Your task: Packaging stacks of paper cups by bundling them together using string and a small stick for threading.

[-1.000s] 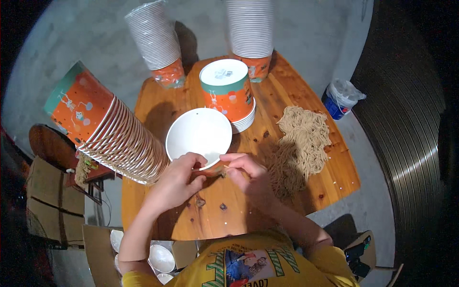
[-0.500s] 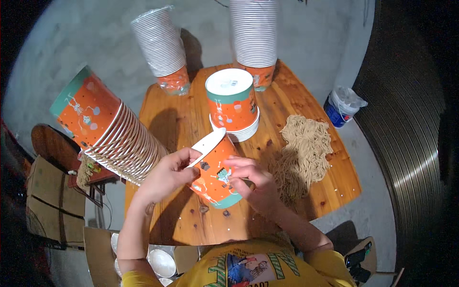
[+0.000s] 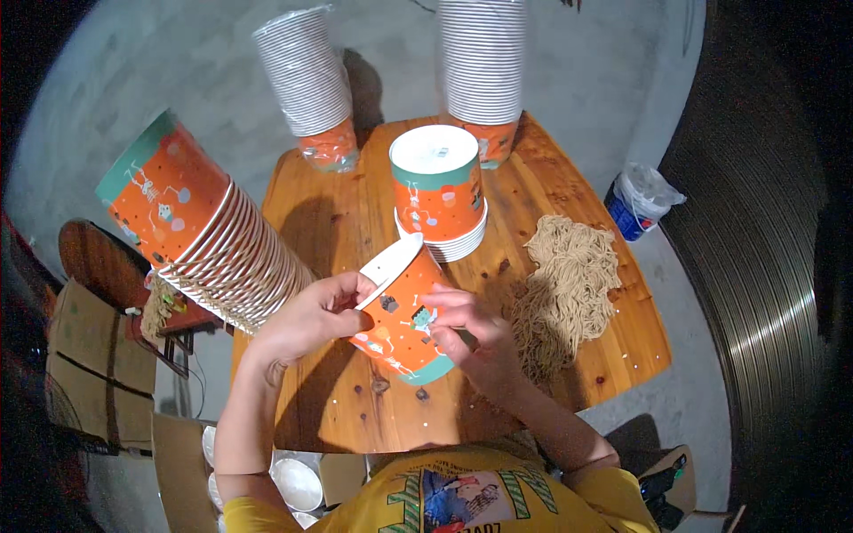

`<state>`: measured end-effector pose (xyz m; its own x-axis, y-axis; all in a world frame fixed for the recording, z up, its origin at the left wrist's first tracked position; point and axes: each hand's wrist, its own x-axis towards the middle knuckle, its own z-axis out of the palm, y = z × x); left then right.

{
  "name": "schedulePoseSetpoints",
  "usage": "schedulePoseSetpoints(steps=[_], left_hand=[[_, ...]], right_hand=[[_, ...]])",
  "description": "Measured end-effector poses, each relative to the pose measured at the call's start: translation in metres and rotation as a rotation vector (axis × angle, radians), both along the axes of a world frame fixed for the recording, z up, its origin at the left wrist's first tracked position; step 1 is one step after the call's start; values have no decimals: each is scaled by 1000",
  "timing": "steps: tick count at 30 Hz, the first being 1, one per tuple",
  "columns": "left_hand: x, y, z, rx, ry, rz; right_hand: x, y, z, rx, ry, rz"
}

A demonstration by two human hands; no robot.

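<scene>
An orange paper bucket (image 3: 404, 311) with a green base band and small cartoon prints is tilted over the table's near half. My left hand (image 3: 315, 315) is closed on its white rim, fingers inside and thumb outside. Close to its right side, my right hand (image 3: 471, 333) has its thumb and fingers pinched together; whatever is between them is too small to tell. Behind stands a short upside-down stack of matching buckets (image 3: 435, 200). Beige cords (image 3: 573, 284) lie in a tangled heap to the right. At left leans a long nested stack of buckets (image 3: 178, 204) with cords along its rims.
Two tall plastic-wrapped bucket stacks (image 3: 306, 80) (image 3: 482, 67) stand at the wooden table's (image 3: 355, 204) far edge. A blue pail (image 3: 635, 209) with a clear bag is on the floor at right. Below the near edge, an open carton (image 3: 178, 462) holds white round tubs.
The view has shifted slightly. My left hand keeps its hold on the rim, and my right fingers have moved a little at the bucket's side.
</scene>
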<state>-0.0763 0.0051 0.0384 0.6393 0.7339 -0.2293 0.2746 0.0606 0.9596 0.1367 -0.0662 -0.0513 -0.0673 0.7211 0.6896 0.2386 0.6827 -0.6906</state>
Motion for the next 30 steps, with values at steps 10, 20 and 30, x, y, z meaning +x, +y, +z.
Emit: schedulePoseSetpoints(steps=[10, 20, 30], left_hand=[[-4, 2, -6, -31, -54, -1], [11, -3, 1, -28, -24, -27], [17, -10, 2, 59, -14, -72]], right_hand=[[4, 2, 1, -59, -11, 21], [-2, -1, 12, 105, -247, -189], [-9, -5, 19, 370, -400, -189]])
